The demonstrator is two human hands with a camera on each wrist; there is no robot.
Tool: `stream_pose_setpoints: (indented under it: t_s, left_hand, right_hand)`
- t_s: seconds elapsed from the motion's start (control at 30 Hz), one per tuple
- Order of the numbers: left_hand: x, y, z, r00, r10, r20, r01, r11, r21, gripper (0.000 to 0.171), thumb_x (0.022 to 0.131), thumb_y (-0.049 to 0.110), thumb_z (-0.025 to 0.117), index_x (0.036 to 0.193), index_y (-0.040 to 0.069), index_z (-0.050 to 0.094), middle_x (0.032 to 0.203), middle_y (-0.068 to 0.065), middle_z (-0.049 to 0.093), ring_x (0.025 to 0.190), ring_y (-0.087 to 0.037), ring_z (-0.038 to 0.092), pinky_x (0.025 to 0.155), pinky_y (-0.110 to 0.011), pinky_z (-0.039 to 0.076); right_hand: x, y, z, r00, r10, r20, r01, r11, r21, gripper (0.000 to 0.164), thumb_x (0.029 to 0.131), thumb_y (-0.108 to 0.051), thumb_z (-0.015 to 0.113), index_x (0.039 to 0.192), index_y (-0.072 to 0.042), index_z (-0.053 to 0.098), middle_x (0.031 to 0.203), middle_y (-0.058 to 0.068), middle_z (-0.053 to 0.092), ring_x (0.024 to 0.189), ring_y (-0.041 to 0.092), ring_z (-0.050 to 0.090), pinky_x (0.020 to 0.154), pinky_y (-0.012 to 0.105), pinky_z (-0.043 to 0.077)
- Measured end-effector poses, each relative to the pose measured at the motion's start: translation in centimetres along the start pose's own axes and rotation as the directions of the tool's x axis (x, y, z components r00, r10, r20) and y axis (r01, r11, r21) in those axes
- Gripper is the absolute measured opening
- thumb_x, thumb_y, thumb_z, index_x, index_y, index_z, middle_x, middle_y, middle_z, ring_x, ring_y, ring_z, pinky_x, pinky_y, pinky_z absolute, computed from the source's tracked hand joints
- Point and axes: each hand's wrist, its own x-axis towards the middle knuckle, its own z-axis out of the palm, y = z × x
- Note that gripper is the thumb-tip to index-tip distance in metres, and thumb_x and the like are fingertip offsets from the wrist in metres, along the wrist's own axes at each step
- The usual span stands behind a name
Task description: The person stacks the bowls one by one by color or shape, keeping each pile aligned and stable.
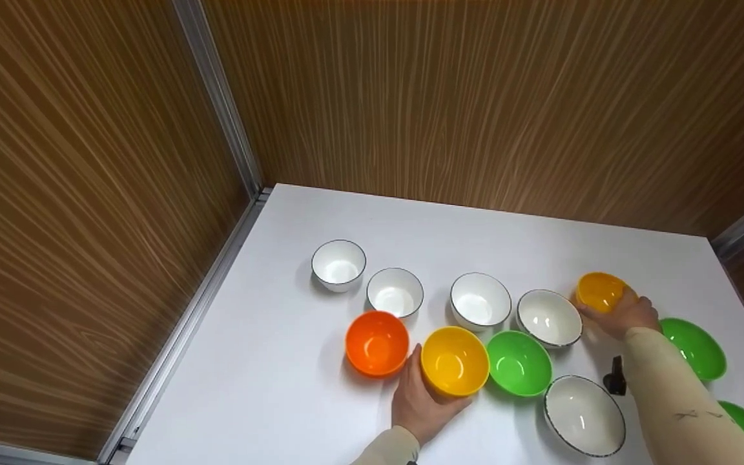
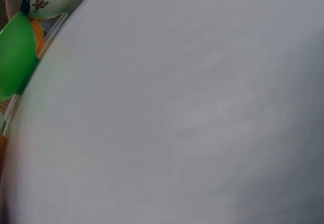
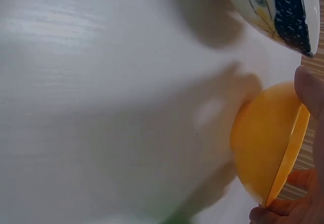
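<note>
In the head view my left hand (image 1: 420,402) holds a yellow bowl (image 1: 454,361) in the front row, fingers along its left side and thumb at its near side. An orange bowl (image 1: 377,344) stands just left of those fingers, a green bowl (image 1: 519,363) just right of the yellow one. Farther back at the right, my right hand (image 1: 624,315) grips a second yellow bowl (image 1: 597,292) by the rim. The right wrist view shows this yellow bowl (image 3: 268,138) between thumb and fingers, beside a patterned white bowl (image 3: 263,6). The left hand is outside its own wrist view.
White bowls with dark rims, such as this white bowl (image 1: 338,263), form a back row on the white table (image 1: 249,361). A larger white bowl (image 1: 584,416) stands near the front. More green bowls (image 1: 695,349) are by the right forearm, near a small black object (image 1: 615,378). Wood-grain panels (image 1: 475,103) enclose the table.
</note>
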Motion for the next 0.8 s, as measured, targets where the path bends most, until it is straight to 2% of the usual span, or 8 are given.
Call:
stream_pose_setpoints:
  t_s: [0.2, 0.3, 0.53, 0.8]
  left_hand:
    - [-0.1, 0.1, 0.1, 1.0, -0.011, 0.007, 0.011, 1.0, 0.001, 0.119, 0.053, 0.075, 0.066, 0.144, 0.012, 0.023, 0.138, 0.001, 0.038, 0.12, -0.013, 0.042, 0.099, -0.034, 0.037]
    - [-0.1, 0.2, 0.1, 1.0, -0.019, 0.014, 0.019, 1.0, 0.0, 0.118, 0.052, 0.076, 0.066, 0.144, 0.013, 0.023, 0.138, 0.002, 0.038, 0.12, -0.012, 0.041, 0.099, -0.034, 0.037]
    - [-0.1, 0.1, 0.1, 1.0, 0.001, -0.018, -0.002, 1.0, -0.03, 0.118, 0.051, 0.07, 0.072, 0.142, 0.012, 0.026, 0.136, 0.001, 0.04, 0.119, -0.013, 0.042, 0.099, -0.034, 0.037]
    - [0.0, 0.1, 0.1, 1.0, -0.008, -0.007, 0.007, 0.999, -0.038, 0.118, 0.051, 0.071, 0.071, 0.143, 0.012, 0.025, 0.137, 0.002, 0.039, 0.121, -0.012, 0.041, 0.099, -0.034, 0.036]
  right_hand:
    - [-0.4, 0.0, -0.4, 0.999, 0.038, -0.003, -0.038, 0.999, -0.019, 0.118, 0.068, -0.073, 0.055, 0.128, 0.021, 0.018, 0.099, 0.04, 0.037, 0.089, 0.049, 0.041, 0.072, 0.056, 0.041]
    - [-0.7, 0.0, -0.7, 0.998, 0.062, 0.017, -0.062, 0.998, 0.022, 0.12, 0.067, -0.074, 0.056, 0.129, 0.021, 0.016, 0.102, 0.039, 0.038, 0.09, 0.048, 0.041, 0.07, 0.054, 0.042]
    - [-1.4, -0.2, -1.4, 0.995, 0.085, 0.054, -0.091, 0.987, 0.129, 0.121, 0.066, -0.076, 0.054, 0.133, 0.017, 0.014, 0.11, 0.037, 0.039, 0.095, 0.045, 0.043, 0.072, 0.052, 0.044]
    - [-2.7, -0.8, -2.8, 0.999, 0.04, -0.015, -0.035, 0.964, 0.262, 0.115, 0.072, -0.072, 0.052, 0.136, 0.014, 0.011, 0.122, 0.039, 0.034, 0.102, 0.046, 0.04, 0.084, 0.059, 0.038]
